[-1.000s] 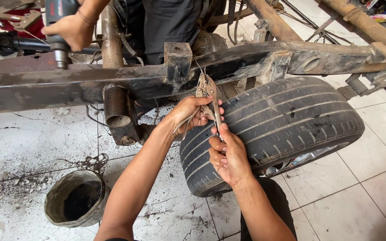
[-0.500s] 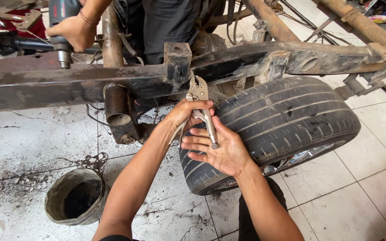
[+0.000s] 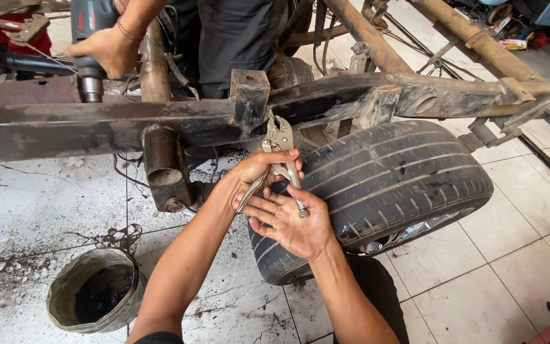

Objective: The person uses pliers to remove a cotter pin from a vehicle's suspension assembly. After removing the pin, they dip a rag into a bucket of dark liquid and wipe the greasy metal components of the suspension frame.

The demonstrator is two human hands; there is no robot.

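Silver locking pliers (image 3: 279,143) point up at the rusty steel frame rail (image 3: 65,130), their jaws just under a square bracket (image 3: 249,95). My left hand (image 3: 259,173) is closed around the pliers' handles. Just below them my right hand (image 3: 291,223) lies palm up with its fingers spread. The handle's screw end (image 3: 302,211) rests against that hand. Both hands hover in front of a black tyre (image 3: 396,185) lying tilted under the frame.
Another person's hand (image 3: 106,50) presses a power drill (image 3: 87,38) down onto the rail at upper left; dark trousers (image 3: 237,38) stand behind it. A dented bucket (image 3: 93,299) of dark liquid sits on the stained tile floor. More rusty frame members (image 3: 479,48) run to the upper right.
The pliers have risen toward the bracket on the rail. My right hand has let go of the handle and opened flat beneath it. The other person's drill hand stays on the rail.
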